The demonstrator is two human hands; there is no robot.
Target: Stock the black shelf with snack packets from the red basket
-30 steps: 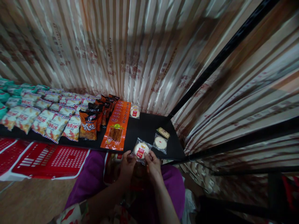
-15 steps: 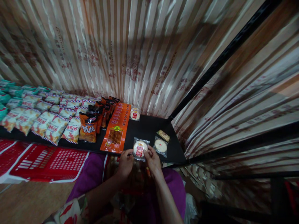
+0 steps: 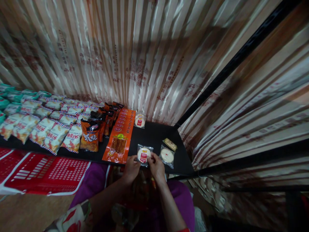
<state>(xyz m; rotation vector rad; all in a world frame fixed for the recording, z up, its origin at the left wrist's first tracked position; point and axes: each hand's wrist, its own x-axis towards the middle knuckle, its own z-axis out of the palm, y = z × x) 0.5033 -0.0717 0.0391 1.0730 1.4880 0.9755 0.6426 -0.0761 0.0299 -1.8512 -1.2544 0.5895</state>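
both hands at near edge of a black shelf (image 3: 152, 133). left hand (image 3: 131, 168): fingers closed on left edge of a clear-wrapped round snack (image 3: 144, 154), white with red label. right hand (image 3: 156, 167): gripping the same snack at its near right side, thumb on the front. snack is at the shelf's near edge, label facing up; cannot tell whether it touches the surface. just right of it, a second wrapped round (image 3: 167, 156) lying flat, small wrapped bar (image 3: 170, 144) by its far side. to the left, a long orange packet (image 3: 119, 138), flat; near its far right corner, another wrapped round (image 3: 139, 120). further left, orange-and-black bags (image 3: 89, 137), then rows of white bags (image 3: 56, 137). below shelf, near left, a red basket (image 3: 65, 175). striped curtain (image 3: 96, 42) on far side.
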